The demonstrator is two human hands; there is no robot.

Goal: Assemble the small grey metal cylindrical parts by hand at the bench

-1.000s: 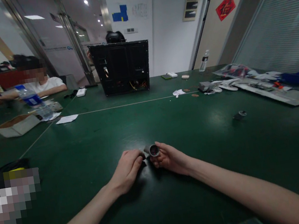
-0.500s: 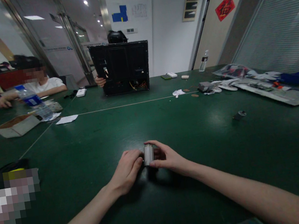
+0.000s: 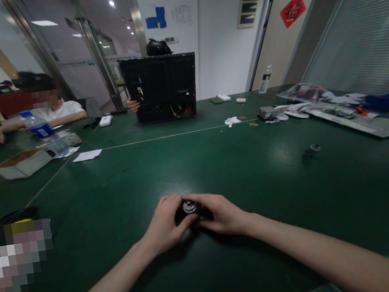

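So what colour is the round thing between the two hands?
The round thing looks silvery, darker at its centre, in the head view.

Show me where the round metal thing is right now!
In the head view, the round metal thing is below the middle, between the curled left hand and right hand, at the green table.

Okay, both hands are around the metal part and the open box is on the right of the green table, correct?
No, the open box is on the left of the green table, as the head view shows. The left hand and right hand are around the metal part.
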